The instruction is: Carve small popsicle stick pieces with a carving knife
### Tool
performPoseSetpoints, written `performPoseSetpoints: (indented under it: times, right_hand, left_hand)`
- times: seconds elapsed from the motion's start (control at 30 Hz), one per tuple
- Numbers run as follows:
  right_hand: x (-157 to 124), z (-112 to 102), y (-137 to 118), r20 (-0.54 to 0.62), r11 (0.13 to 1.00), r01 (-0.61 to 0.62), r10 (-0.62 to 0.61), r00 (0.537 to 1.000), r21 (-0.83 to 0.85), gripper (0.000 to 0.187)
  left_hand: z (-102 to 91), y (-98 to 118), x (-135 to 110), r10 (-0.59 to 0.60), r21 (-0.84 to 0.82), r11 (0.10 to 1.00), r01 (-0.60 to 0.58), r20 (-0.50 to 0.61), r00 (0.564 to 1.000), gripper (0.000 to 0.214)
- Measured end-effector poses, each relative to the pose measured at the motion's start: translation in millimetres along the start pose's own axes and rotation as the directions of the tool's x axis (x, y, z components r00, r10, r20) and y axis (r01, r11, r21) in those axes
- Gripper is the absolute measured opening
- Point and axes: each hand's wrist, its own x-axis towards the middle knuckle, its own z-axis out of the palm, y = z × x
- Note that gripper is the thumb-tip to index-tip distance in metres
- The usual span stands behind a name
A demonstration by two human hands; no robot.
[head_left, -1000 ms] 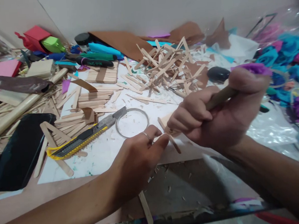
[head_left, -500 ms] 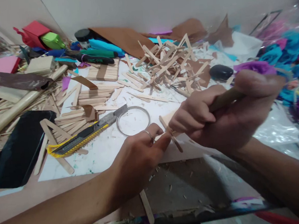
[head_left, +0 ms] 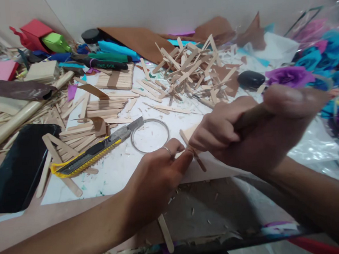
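My left hand (head_left: 158, 178), with a thin ring on one finger, is closed in a pinch on a pale craft stick (head_left: 180, 154) over the white paper. A second craft stick (head_left: 201, 162) crosses slantwise at the fingertips, partly covered by my hands. Close beside it, my right hand (head_left: 240, 133) is wrapped around a dull brownish tool handle (head_left: 250, 117), thumb along its top. The tool's working end is hidden by my fingers. A metal ring (head_left: 133, 139) and a yellow utility knife (head_left: 92, 153) lie just left of my hands.
A tangled heap of craft sticks (head_left: 192, 68) lies behind my hands. Bundled sticks (head_left: 106, 108) and a black phone-like slab (head_left: 21, 166) are on the left. Purple and blue paper flowers (head_left: 290, 77) crowd the right. One loose stick (head_left: 166, 235) lies by the table's front edge.
The view has shifted slightly, so the tabletop things sit a little further left and higher. Both hands keep nearly the same place and grip.
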Motion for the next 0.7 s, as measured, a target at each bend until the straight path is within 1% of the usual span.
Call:
performPoseSetpoints:
  times: [0.07, 0.13, 0.27, 0.37, 0.43, 0.57, 0.7]
  right_hand:
    - [1, 2, 1, -0.038, 1.000, -0.015, 0.015, 0.999, -0.002, 0.070]
    - [2, 3, 2, -0.079, 1.000, -0.026, 0.027, 0.997, 0.010, 0.070]
    - [5, 5, 5, -0.046, 0.999, 0.045, -0.043, 0.998, 0.025, 0.064]
    - [6, 10, 6, -0.120, 1.000, 0.021, -0.019, 0.993, 0.021, 0.063]
    - [5, 13, 7, -0.158, 1.000, 0.030, -0.029, 0.987, 0.003, 0.064]
    - [5, 15, 12, -0.091, 0.998, 0.064, -0.062, 0.994, 0.010, 0.060]
    - [6, 13, 17, -0.099, 0.993, 0.115, -0.111, 0.989, 0.029, 0.063]
  left_hand:
    - [-0.3, 0, 0, 0.043, 0.002, 0.999, -0.043, 0.006, 0.999, 0.022]
    - [-0.8, 0, 0, 0.049, 0.001, 0.999, -0.049, 0.018, 0.999, 0.022]
    - [-1.9, 2, -1, 0.026, 0.017, 0.999, -0.027, 0.035, 0.999, 0.027]
    - [-2.9, 4, -1, 0.014, 0.048, 0.999, -0.016, 0.041, 0.999, 0.031]
    - [-3.8, 5, 0, 0.002, 0.052, 0.999, -0.005, 0.060, 0.998, 0.030]
    - [-5.1, 6, 1, -0.025, 0.057, 0.998, 0.020, 0.076, 0.997, 0.032]
    - [-5.9, 6, 1, -0.029, 0.053, 0.998, 0.024, 0.094, 0.995, 0.031]
